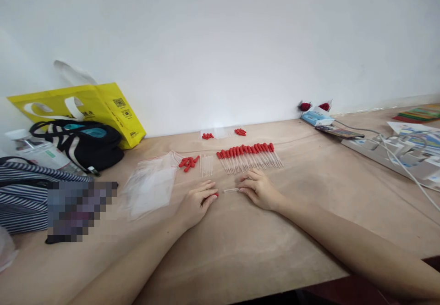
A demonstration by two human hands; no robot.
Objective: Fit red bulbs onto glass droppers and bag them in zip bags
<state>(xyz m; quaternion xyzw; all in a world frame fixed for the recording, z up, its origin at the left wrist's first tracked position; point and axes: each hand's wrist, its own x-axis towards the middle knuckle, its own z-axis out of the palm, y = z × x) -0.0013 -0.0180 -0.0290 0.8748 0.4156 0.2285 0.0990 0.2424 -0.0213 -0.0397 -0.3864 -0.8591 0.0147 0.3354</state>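
Note:
My left hand [198,202] is closed on a red rubber bulb [216,194], whose tip shows past the fingers. A thin clear tube [231,190] is pinched in my right hand [258,189], its free end toward the left hand; bulb and tube are apart. Beyond the hands lies a row of clear droppers with red bulbs [245,151], side by side. Left of the row are several loose clear tubes [206,165] and a small pile of red bulbs [189,163].
Clear plastic bags [153,190] lie left of my left hand. A yellow bag [113,112], a black bag [99,151] and striped cloth [24,199] fill the left side. At right are a power strip [388,151], cables and a blue packet [318,118]. The wall [220,43] bounds the table's back.

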